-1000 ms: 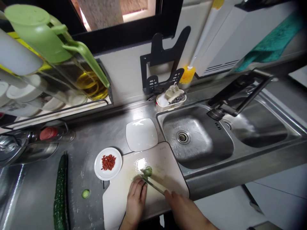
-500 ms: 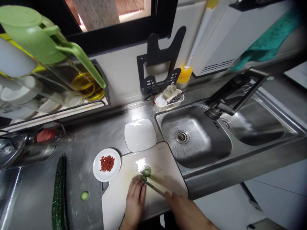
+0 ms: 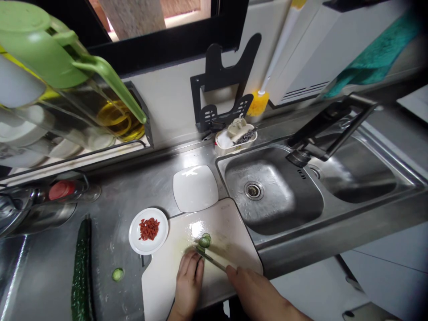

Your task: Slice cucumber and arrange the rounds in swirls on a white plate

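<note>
My right hand (image 3: pixel 246 285) is closed around the handle of a kitchen knife (image 3: pixel 214 261), whose blade points left and away across the white cutting board (image 3: pixel 230 225). Just left of the blade, the curled fingers of my left hand (image 3: pixel 189 277) press a short piece of cucumber against the board; the hand hides most of it. A few thin cucumber slices (image 3: pixel 204 240) overlap on the board beyond the blade. A cut cucumber end (image 3: pixel 117 274) lies on the steel counter, and a whole cucumber (image 3: pixel 82 272) rests farther left.
A round white plate (image 3: pixel 133 232) holding small red pieces (image 3: pixel 149 228) sits at the board's left edge. Behind the board is a squarish white plate (image 3: pixel 195 189). The sink (image 3: pixel 267 178) with a black faucet (image 3: pixel 314 129) is at right. An oil jug (image 3: pixel 110 89) stands on the left shelf.
My right hand and the knife have shifted slightly left, the blade now covering more of the cucumber beside my left fingers. My left hand stays nearly in place.
</note>
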`<state>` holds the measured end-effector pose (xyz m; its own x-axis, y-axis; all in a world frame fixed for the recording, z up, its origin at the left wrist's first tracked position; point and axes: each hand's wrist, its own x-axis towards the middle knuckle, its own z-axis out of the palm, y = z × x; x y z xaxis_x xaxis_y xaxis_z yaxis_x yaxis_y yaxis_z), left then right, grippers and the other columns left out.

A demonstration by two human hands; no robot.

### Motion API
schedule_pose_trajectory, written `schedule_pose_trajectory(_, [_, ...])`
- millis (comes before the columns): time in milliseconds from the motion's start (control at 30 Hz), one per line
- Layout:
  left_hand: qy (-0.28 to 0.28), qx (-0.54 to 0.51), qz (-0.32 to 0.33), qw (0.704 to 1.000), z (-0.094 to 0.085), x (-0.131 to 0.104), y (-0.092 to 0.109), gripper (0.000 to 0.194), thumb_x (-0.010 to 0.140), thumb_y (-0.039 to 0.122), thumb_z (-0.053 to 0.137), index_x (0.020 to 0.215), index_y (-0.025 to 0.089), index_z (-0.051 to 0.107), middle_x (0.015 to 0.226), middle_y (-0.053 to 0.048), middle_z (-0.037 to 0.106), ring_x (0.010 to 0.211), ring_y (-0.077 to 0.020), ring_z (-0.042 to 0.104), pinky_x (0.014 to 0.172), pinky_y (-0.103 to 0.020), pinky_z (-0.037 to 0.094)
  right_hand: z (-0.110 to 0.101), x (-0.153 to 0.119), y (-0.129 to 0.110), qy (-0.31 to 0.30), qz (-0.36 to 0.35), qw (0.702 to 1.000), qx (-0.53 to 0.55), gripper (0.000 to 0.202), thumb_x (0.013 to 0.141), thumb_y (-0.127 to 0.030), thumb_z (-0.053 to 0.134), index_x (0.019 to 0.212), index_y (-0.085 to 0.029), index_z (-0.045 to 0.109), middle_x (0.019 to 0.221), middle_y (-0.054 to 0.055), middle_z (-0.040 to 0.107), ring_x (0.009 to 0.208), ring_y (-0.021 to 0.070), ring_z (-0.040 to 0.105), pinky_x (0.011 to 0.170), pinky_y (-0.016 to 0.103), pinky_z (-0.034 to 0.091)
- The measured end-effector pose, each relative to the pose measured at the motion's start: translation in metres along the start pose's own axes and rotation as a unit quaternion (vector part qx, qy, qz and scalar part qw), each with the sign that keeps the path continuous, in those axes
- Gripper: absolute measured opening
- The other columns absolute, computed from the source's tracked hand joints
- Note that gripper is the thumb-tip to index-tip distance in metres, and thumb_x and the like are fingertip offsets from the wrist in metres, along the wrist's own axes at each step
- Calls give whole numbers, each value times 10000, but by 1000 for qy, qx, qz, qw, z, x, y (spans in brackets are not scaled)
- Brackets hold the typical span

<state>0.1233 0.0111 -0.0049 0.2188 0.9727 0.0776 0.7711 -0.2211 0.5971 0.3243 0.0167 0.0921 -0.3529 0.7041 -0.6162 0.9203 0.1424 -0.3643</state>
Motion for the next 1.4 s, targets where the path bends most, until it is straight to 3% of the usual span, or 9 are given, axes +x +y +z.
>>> schedule_pose_trajectory(233, [9, 0, 7, 1000, -1, 2, 2, 188, 882, 179, 481, 1021, 183, 608, 1044, -65, 667, 1053, -198, 602, 953, -383, 498, 6, 9, -2, 15, 2, 1000, 4, 364, 756, 42, 340, 955, -149, 577, 782, 70, 653, 727, 205, 642, 605, 257, 445])
schedule_pose_trajectory(567, [17, -9, 11, 1000, -4, 6, 5, 205, 886, 186, 470, 1024, 186, 622, 1019, -64, 680, 1002, -190, 626, 911, -354, 523, -4, 24, -12, -18, 39, 999, -15, 341, 792, 13, 330, 941, -161, 583, 767, 84, 671, 680, 197, 663, 547, 235, 442])
schedule_pose_trajectory(833, [13, -9, 12, 1000, -4, 6, 4, 216, 888, 187, 466, 1036, 191, 622, 1029, -63, 678, 1003, -192, 625, 923, -371, 516, 15, 31, -6, -18, 45, 999, 5, 392, 782, 26, 349, 1026, -171, 585, 861, 77, 684, 737, 192, 659, 588, 229, 432])
schedule_pose_trajectory(1000, [14, -15, 7, 1000, -4, 5, 5, 214, 892, 207, 465, 1035, 190, 623, 1027, -68, 680, 1001, -193, 626, 924, -371, 513, 18, 28, -4, -25, 56, 998, 23, 433, 777, 25, 321, 1065, -167, 582, 910, 88, 679, 796, 200, 658, 641, 248, 449])
schedule_pose_trajectory(1267, [14, -26, 15, 999, -3, 3, 1, 226, 893, 205, 454, 1048, 187, 617, 1042, -82, 668, 1030, -198, 612, 928, -381, 508, 4, 3, 1, -8, 43, 999, 22, 510, 729, 56, 287, 1078, -173, 579, 905, 81, 677, 771, 211, 655, 625, 271, 456])
schedule_pose_trajectory(1400, [22, -23, 11, 999, -3, 2, 1, 203, 895, 211, 455, 1017, 185, 615, 1033, -84, 661, 1026, -203, 607, 944, -404, 497, -3, -6, -2, -29, 45, 998, 22, 530, 701, 84, 305, 1075, -173, 578, 900, 78, 682, 748, 217, 660, 586, 259, 430])
